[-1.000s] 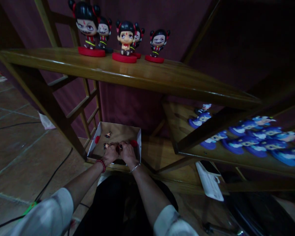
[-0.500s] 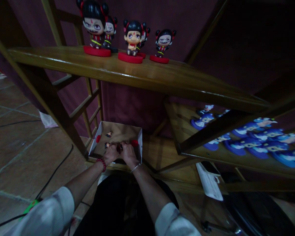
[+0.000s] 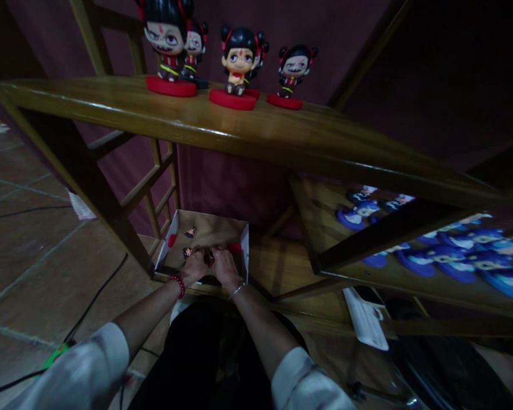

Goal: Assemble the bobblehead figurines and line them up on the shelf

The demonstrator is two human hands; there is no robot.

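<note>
Wooden shelving [image 3: 111,98], dark maroon backdrop [image 3: 231,182], tiled floor [image 3: 34,245], dim light.

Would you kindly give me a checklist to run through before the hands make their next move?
1. Left hand and right hand over the open box: ok.
2. What lies between the hands identifiable: cannot tell, mostly hidden.
3. Nearer loose figurine well clear of the left hand: not ok, right beside it.
4. Farther loose figurine apart from both hands: ok.
5. Front figurines upright on the upper shelf: ok.
</note>
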